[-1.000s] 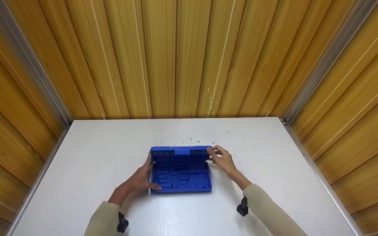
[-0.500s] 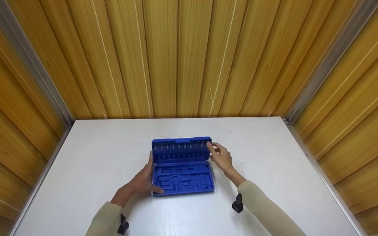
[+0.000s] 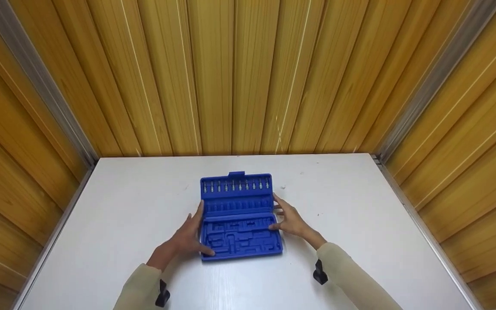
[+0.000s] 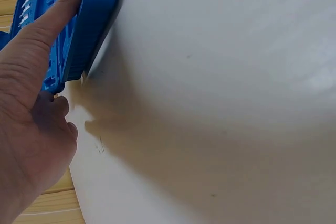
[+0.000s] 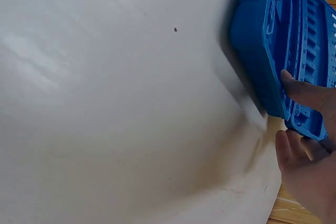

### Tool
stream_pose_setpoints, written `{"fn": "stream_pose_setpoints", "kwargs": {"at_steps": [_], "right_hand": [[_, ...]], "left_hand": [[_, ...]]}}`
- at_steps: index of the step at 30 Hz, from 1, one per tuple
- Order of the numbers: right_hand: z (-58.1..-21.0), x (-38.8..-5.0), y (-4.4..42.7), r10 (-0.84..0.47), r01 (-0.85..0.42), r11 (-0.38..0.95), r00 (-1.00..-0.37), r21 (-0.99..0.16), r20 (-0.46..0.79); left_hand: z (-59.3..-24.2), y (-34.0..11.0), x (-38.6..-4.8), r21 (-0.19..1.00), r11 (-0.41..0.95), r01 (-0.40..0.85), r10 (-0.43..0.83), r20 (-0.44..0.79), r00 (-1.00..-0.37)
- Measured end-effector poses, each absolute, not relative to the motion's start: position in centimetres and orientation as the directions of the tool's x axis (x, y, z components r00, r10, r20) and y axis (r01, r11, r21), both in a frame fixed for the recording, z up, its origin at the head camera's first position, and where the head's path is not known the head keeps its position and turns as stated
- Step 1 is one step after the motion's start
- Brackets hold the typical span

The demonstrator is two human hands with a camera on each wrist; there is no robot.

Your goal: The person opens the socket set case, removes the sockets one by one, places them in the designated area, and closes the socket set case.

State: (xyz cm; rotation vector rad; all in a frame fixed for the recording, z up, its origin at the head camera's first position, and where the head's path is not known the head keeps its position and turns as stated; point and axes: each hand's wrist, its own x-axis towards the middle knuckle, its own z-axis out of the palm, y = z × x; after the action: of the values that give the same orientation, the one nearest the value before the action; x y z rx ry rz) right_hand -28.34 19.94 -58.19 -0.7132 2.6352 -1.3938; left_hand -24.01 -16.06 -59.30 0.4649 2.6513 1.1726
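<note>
A blue plastic tool case stands spread at the middle of the white table, its moulded base nearer me. Its lid leans back at the far side and carries a row of small silver bits. The base's shaped recesses look bare. My left hand grips the left side, thumb over the front rim corner. On the right side my right hand holds the case near the hinge, thumb on the base's rim. Fingers behind the case are partly hidden. Whether its underside fully touches the table I cannot tell.
The white tabletop surrounds the case and bears a few small dark specks. Yellow wood-patterned panels rise behind the table and along both sides, with grey metal posts at the corners.
The lid has swung up and back from half-raised, bringing its bits into view. My right hand has moved from the lid's edge down to the base's right rim. The left hand has kept its hold.
</note>
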Motion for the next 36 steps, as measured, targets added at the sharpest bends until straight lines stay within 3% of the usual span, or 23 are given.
{"fn": "stream_pose_setpoints", "kwargs": {"at_steps": [7, 16, 28, 36], "right_hand": [[-58.4, -28.6, 20.4, -0.462, -0.301, 0.461, -0.884, -0.835, 0.064], [-58.5, -28.0, 20.6, -0.478, -0.264, 0.535, -0.878, -0.802, -0.031], [-58.3, -26.9, 18.4, -0.515, -0.368, 0.572, -0.857, -0.733, 0.027], [-58.8, -25.8, 17.2, -0.501, -0.351, 0.555, -0.865, -0.755, 0.034]], "left_hand": [[-59.3, -16.1, -24.2, 0.707, 0.646, 0.288, 0.423, -0.018, -0.906], [-59.2, -16.4, -23.6, 0.719, 0.647, 0.254, 0.437, -0.077, -0.896], [-59.0, -19.8, -22.5, 0.671, 0.677, 0.303, 0.455, -0.057, -0.889], [-58.8, -21.9, -21.4, 0.665, 0.679, 0.309, 0.443, -0.036, -0.896]]}}
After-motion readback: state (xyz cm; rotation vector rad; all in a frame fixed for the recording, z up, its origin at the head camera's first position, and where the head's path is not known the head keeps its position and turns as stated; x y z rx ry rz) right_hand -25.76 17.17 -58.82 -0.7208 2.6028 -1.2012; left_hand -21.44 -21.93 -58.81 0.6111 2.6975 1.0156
